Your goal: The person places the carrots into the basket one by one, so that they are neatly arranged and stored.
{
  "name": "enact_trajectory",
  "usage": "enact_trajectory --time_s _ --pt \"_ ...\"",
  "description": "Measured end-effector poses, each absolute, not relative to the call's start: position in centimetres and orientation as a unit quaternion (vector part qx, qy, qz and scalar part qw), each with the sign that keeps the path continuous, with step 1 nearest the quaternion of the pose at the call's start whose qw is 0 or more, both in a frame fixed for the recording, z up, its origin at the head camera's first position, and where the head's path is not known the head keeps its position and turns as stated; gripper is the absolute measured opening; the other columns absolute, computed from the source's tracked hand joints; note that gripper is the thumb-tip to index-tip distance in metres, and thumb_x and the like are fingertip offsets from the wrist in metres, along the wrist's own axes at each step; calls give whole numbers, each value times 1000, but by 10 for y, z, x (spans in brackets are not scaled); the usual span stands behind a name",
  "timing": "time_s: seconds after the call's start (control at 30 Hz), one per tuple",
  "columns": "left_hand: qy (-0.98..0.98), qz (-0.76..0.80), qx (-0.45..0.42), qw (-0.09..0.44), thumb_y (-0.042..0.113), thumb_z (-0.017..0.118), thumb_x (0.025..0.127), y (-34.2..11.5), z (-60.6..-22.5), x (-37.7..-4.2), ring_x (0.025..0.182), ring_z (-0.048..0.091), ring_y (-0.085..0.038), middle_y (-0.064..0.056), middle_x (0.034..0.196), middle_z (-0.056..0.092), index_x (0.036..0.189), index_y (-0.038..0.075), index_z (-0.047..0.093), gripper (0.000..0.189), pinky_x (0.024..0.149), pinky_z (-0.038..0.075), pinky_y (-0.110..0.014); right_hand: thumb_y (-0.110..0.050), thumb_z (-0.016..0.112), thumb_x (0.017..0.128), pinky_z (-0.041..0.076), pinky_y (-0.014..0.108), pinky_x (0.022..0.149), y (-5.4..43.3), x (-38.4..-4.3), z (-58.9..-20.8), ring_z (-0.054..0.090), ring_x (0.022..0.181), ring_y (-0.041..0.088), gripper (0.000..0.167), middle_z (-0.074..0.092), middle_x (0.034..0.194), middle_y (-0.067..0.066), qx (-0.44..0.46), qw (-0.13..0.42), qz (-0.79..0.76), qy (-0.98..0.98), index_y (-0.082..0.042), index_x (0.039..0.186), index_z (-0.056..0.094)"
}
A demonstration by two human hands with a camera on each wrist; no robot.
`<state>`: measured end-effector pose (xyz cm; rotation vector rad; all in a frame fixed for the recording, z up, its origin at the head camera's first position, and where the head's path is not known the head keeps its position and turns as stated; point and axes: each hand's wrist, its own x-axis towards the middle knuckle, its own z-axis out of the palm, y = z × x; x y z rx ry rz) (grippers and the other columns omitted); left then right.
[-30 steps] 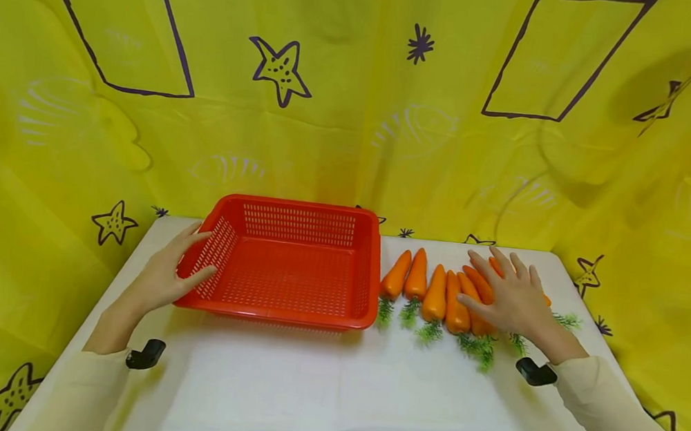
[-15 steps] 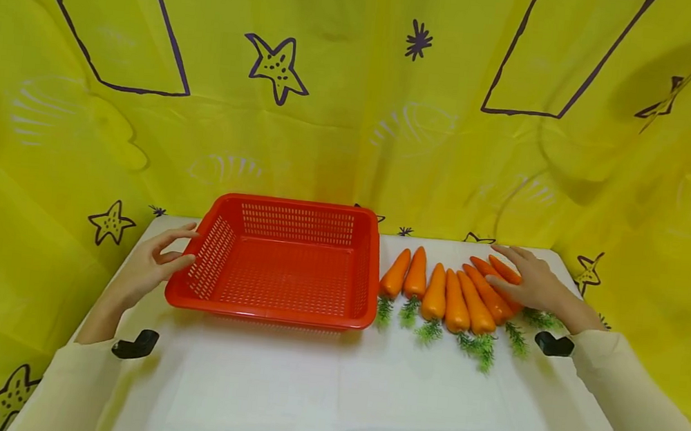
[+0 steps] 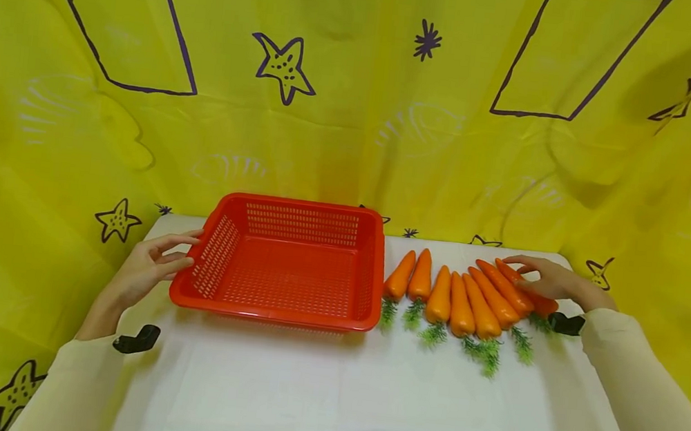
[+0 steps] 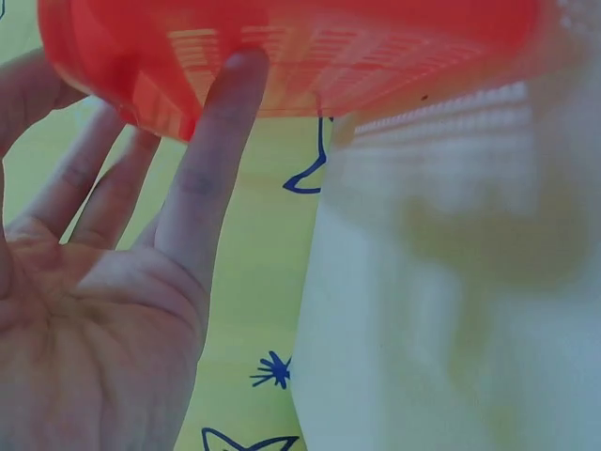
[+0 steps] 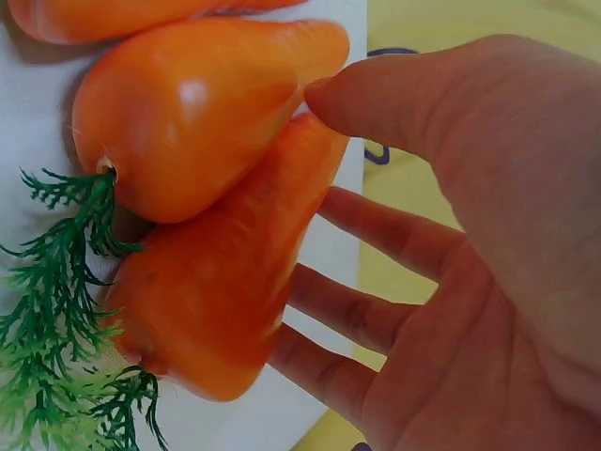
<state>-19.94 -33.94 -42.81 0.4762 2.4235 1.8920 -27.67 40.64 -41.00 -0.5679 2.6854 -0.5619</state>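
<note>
A red slotted plastic basket point(image 3: 289, 276) stands at the back left of the white table, with nothing in it. My left hand point(image 3: 143, 269) touches its left side; in the left wrist view the extended fingers point(image 4: 202, 178) reach the outer wall of the basket point(image 4: 310, 47). Several orange carrots with green tops lie in a fanned row right of the basket. My right hand point(image 3: 551, 280) is at the rightmost carrot point(image 5: 225, 291), thumb at its narrow end and the other fingers round its far side. Another carrot point(image 5: 188, 113) lies right against it.
White cloth point(image 3: 329, 387) covers the table in front of the basket and carrots. Yellow patterned curtain point(image 3: 331, 103) hangs behind and at both sides. The leftmost carrot point(image 3: 400, 275) lies close to the basket's right wall.
My right hand has come down and rightward from over the carrots to the rightmost one, its spread fingers drawn in. My left hand has shifted slightly left and stays at the basket's side.
</note>
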Motion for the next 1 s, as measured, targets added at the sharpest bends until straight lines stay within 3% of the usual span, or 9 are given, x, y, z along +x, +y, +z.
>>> enact_trajectory --time_s 0.2,0.47,0.77,1.0 --pt "738 644 189 65 -5 57 101 -346 -435 -205 127 58 -3 4 159 45 138 -9 53 38 91 57 -26 -8 66 99 48 67 95 416 -279 -411 54 119 58 50 58 128 40 -216 191 -205 935 8 143 47" --pt "724 652 207 82 -9 53 101 -351 -437 -207 132 55 -6 0 163 38 141 -12 50 40 92 57 -29 -2 65 95 55 44 86 426 -283 -412 53 121 58 55 55 131 42 -193 248 -229 921 8 145 44" --pt "744 634 209 27 -8 60 99 -347 -439 -206 130 57 -8 -4 158 47 130 -15 57 33 95 54 -22 -7 68 96 55 50 89 431 -281 -416 56 119 54 59 55 130 41 -189 235 -232 925 7 147 43" --pt "748 633 196 30 -7 59 100 -348 -440 -205 127 59 -5 -1 158 46 132 -14 56 33 95 54 -22 -6 67 97 55 50 89 430 -281 -417 52 121 59 59 52 133 43 -179 245 -245 921 7 148 42"
